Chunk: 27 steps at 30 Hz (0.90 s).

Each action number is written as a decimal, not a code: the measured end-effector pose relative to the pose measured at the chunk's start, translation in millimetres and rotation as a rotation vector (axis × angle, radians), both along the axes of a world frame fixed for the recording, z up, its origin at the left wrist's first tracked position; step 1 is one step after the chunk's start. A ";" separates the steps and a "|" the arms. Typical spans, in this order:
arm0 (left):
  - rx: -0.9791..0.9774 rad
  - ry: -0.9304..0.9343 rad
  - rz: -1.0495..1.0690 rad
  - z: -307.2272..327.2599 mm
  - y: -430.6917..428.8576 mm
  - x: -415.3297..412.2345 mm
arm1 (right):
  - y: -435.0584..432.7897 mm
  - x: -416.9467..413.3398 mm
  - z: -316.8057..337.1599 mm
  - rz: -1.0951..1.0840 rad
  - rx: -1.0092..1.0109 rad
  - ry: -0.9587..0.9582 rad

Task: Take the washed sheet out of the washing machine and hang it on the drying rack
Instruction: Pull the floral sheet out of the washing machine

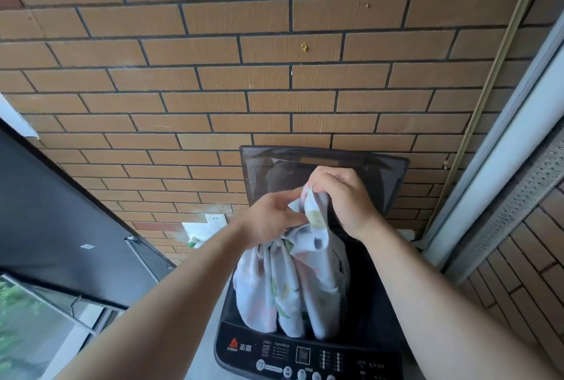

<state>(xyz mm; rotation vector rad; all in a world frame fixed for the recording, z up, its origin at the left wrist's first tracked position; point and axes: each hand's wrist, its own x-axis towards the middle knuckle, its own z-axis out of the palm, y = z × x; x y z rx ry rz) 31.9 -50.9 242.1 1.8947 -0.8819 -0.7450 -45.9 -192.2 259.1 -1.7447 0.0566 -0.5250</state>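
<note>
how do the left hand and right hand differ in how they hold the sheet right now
The right hand sits higher, fist closed over the top bunch of the sheet; the left hand is lower, fingers pinching its side. The right hand's back faces the raised washing machine lid; the left hand comes in from the left, nearer the wall socket. Both grip the same sheet above the drum.

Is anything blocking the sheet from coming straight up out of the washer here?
Nothing visible does. The lid stands open behind the tub, and both the left hand and right hand grip the sheet above the opening. The drying rack is not in view.
</note>
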 end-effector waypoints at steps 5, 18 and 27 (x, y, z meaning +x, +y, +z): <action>0.171 -0.069 0.119 -17.9 -9.6 6.1 | 4.0 -10.9 -1.3 0.001 0.150 0.062; 0.612 -0.403 0.213 -61.5 -10.2 0.8 | -11.5 -21.8 -8.3 -0.125 0.036 0.116; 0.614 -0.532 0.468 -61.1 -15.6 5.9 | -17.0 -21.0 -14.1 -0.143 -0.013 0.124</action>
